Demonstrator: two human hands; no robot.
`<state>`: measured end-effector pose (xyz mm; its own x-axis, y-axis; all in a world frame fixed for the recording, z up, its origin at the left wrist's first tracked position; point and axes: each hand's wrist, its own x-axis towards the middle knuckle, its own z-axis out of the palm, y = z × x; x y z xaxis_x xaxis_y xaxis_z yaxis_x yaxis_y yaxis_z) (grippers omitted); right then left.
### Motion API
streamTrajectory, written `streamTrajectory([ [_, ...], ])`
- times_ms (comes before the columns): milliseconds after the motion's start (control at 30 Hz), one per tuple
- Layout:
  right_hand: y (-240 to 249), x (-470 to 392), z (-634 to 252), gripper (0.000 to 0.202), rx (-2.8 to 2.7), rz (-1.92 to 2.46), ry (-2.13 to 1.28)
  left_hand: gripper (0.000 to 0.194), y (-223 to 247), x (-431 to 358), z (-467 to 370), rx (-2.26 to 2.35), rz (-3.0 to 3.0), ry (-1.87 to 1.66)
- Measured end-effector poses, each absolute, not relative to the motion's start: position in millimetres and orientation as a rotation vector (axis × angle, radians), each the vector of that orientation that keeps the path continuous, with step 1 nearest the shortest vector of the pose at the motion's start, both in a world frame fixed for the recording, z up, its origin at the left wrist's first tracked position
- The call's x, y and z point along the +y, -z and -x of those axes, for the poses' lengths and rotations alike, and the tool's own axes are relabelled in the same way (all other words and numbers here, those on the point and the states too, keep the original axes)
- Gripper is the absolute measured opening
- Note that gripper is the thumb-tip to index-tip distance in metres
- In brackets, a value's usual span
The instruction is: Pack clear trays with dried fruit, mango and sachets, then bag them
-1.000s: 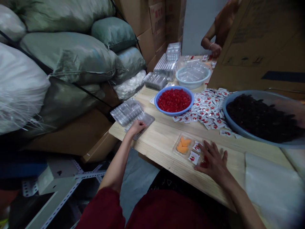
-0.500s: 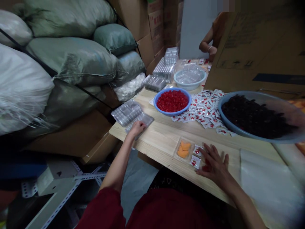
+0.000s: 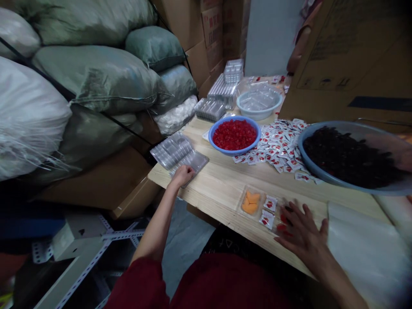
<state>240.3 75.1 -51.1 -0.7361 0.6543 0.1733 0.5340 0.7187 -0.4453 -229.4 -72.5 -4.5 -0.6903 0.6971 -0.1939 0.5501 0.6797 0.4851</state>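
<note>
A clear plastic tray (image 3: 240,211) lies near the table's front edge. Orange pieces (image 3: 250,202) fill its left compartment, two small printed sachets (image 3: 267,218) sit in the middle, and red pieces (image 3: 284,228) show at its right. Over that right end, my right hand (image 3: 305,236) spreads its fingers, partly covering what lies there. My left hand (image 3: 183,175) rests with curled fingers on the near edge of some empty clear plastic trays (image 3: 197,162); whatever is under the fingers is hidden.
Behind stand a blue bowl of red pieces (image 3: 234,134), a heap of sachets (image 3: 279,142), and a large basin of dark pieces (image 3: 350,156). A pale bowl of packets (image 3: 259,103) and stacked trays (image 3: 222,91) are farther back. Cardboard (image 3: 341,68) rises at right; sacks (image 3: 96,77) at left.
My right hand has shifted slightly right, uncovering more of the sachets and red pieces. My left hand stays on the empty trays. The person behind the cardboard has moved an arm.
</note>
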Motion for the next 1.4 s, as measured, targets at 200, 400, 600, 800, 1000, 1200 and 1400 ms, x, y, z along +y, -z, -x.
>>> streamTrajectory([
  [200,26,61,-238,0.061,-2.508,0.847,-0.664,0.006,2,-76,206,2.667,-1.101,-0.528],
  [400,-3,38,-200,0.044,-2.098,0.853,-1.254,0.015,-28,-91,188,2.774,-1.165,-0.728],
  [600,-11,18,-62,0.053,-1.213,0.656,-2.231,0.014,-51,-80,96,2.370,-1.449,-1.162],
  [800,8,24,-11,0.055,-0.538,0.520,-2.635,0.019,-22,-51,51,1.879,-1.057,-1.403],
  [1000,14,20,-33,0.049,-0.470,0.491,-2.674,0.023,-17,-38,46,1.681,-0.714,-1.551],
  [1200,8,19,-40,0.046,-0.458,0.476,-2.705,0.024,-20,-43,36,1.739,-0.689,-1.547],
  [1400,9,16,-48,0.050,-0.450,0.499,-2.735,0.024,-17,-50,35,1.720,-0.725,-1.477],
])
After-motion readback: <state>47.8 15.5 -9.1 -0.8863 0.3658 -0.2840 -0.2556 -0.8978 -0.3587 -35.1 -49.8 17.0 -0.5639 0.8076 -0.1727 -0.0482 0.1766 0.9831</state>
